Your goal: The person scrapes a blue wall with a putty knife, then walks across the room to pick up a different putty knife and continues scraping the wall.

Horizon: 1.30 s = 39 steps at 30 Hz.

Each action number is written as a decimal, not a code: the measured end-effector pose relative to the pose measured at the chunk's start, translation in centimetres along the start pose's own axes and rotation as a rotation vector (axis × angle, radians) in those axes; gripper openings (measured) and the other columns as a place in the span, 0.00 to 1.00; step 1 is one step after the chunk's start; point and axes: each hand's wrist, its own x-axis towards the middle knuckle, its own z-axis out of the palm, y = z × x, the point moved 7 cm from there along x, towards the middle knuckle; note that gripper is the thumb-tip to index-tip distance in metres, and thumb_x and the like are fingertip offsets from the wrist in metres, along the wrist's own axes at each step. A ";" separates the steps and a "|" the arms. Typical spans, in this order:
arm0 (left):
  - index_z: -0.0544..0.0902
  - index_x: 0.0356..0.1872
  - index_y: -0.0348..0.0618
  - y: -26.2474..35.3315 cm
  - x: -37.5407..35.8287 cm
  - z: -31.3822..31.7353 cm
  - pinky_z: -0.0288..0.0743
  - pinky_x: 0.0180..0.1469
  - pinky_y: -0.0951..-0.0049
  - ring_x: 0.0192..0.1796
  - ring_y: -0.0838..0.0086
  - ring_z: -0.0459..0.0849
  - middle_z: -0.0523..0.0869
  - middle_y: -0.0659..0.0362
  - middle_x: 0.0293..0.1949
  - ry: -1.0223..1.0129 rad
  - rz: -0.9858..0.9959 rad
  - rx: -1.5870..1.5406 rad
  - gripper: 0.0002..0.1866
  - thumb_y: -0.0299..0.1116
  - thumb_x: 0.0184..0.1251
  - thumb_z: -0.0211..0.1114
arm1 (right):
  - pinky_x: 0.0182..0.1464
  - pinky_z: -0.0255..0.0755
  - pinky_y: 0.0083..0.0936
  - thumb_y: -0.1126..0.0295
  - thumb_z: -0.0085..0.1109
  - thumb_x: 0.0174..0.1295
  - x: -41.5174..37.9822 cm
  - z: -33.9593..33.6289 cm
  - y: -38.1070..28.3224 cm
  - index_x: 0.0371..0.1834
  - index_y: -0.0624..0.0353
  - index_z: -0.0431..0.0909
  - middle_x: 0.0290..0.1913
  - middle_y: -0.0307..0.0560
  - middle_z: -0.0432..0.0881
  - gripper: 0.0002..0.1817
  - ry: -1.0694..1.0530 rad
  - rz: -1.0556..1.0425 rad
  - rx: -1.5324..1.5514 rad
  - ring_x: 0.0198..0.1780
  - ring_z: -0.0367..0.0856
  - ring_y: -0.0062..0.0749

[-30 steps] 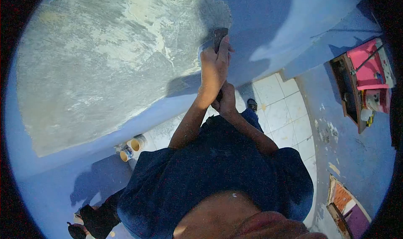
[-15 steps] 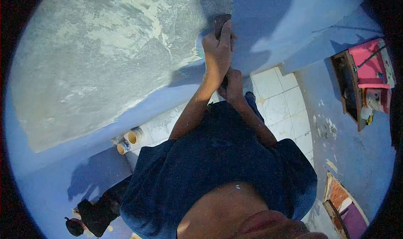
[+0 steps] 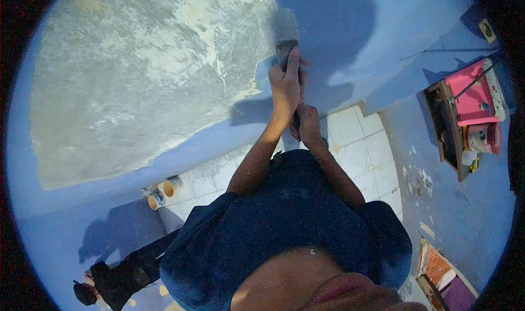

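Note:
My left hand [image 3: 285,82] is closed on the handle of a scraper [image 3: 286,29], its thumb along the handle. The scraper's wide blade lies against the blue wall [image 3: 328,32], at the right edge of a rough grey-white patch [image 3: 131,81]. Just below, my right hand [image 3: 309,126] is closed round a dark object [image 3: 296,124], mostly covered by the fingers; whether it is a separate tool or part of the scraper's handle, I cannot tell.
White floor tiles [image 3: 353,158] lie below. Two cups [image 3: 170,187] stand by the wall at the left. A wooden shelf [image 3: 445,130] holds a pink container [image 3: 470,98] at the right. A person in dark clothes [image 3: 123,281] is at the lower left.
Both hands and the scraper appear lower in the view. The wall patch, shelf and cups have also shifted in the view, as the camera has moved.

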 end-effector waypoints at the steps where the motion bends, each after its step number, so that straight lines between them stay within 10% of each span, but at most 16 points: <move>1: 0.81 0.26 0.36 0.4 0.0 0.0 0.55 0.13 0.79 0.11 0.84 0.64 0.70 0.65 0.11 0.000 0.014 0.013 0.24 0.49 0.71 0.53 | 0.11 0.55 0.25 0.52 0.37 0.72 -0.1 0.3 -0.4 0.14 0.57 0.68 0.08 0.39 0.66 0.29 -0.020 0.001 0.018 0.07 0.62 0.23; 16: 0.82 0.27 0.40 1.4 0.7 -0.7 0.55 0.13 0.79 0.12 0.84 0.65 0.72 0.65 0.12 -0.021 0.117 0.201 0.23 0.49 0.71 0.52 | 0.09 0.50 0.20 0.52 0.37 0.71 -0.4 2.7 1.4 0.19 0.56 0.69 0.08 0.35 0.65 0.25 0.001 0.099 0.224 0.06 0.59 0.18; 23: 0.81 0.24 0.36 1.1 0.6 -0.5 0.54 0.13 0.76 0.11 0.83 0.63 0.69 0.64 0.10 0.012 0.048 0.113 0.23 0.46 0.71 0.53 | 0.13 0.56 0.24 0.58 0.43 0.68 0.8 1.0 0.5 0.21 0.58 0.71 0.10 0.36 0.67 0.20 -0.021 -0.294 -0.252 0.09 0.63 0.22; 28: 0.80 0.24 0.38 0.4 0.6 0.6 0.53 0.11 0.78 0.09 0.83 0.63 0.70 0.64 0.11 0.016 0.031 -0.054 0.24 0.50 0.69 0.54 | 0.15 0.57 0.26 0.56 0.46 0.69 0.7 -1.6 1.5 0.20 0.58 0.71 0.10 0.35 0.66 0.22 0.019 0.103 0.028 0.09 0.62 0.22; 30: 0.80 0.24 0.39 0.7 0.8 1.5 0.53 0.10 0.79 0.08 0.82 0.64 0.71 0.64 0.11 -0.007 0.049 -0.127 0.24 0.52 0.68 0.55 | 0.15 0.56 0.24 0.55 0.45 0.69 1.6 -2.5 -2.4 0.16 0.58 0.71 0.10 0.36 0.66 0.25 0.025 -0.282 -0.278 0.10 0.62 0.21; 34: 0.79 0.24 0.40 1.7 1.2 2.6 0.54 0.10 0.79 0.08 0.81 0.64 0.71 0.64 0.11 -0.021 0.058 -0.235 0.25 0.54 0.66 0.57 | 0.16 0.57 0.24 0.56 0.44 0.69 0.4 -2.7 -4.7 0.17 0.60 0.73 0.11 0.37 0.68 0.25 -0.049 0.165 -0.158 0.12 0.65 0.21; 37: 0.80 0.24 0.39 0.8 0.9 2.0 0.55 0.10 0.79 0.09 0.81 0.65 0.71 0.64 0.11 0.001 0.003 -0.192 0.25 0.53 0.67 0.57 | 0.15 0.58 0.26 0.49 0.43 0.70 1.1 -2.8 -2.7 0.14 0.58 0.70 0.10 0.39 0.67 0.30 0.024 -0.214 -0.346 0.10 0.64 0.24; 39: 0.80 0.23 0.38 0.3 0.7 1.4 0.55 0.11 0.79 0.10 0.81 0.65 0.71 0.64 0.12 0.015 0.010 -0.126 0.25 0.52 0.67 0.56 | 0.13 0.56 0.27 0.44 0.39 0.69 0.2 -1.9 -1.1 0.10 0.56 0.68 0.06 0.38 0.64 0.34 0.002 0.130 -0.055 0.07 0.62 0.25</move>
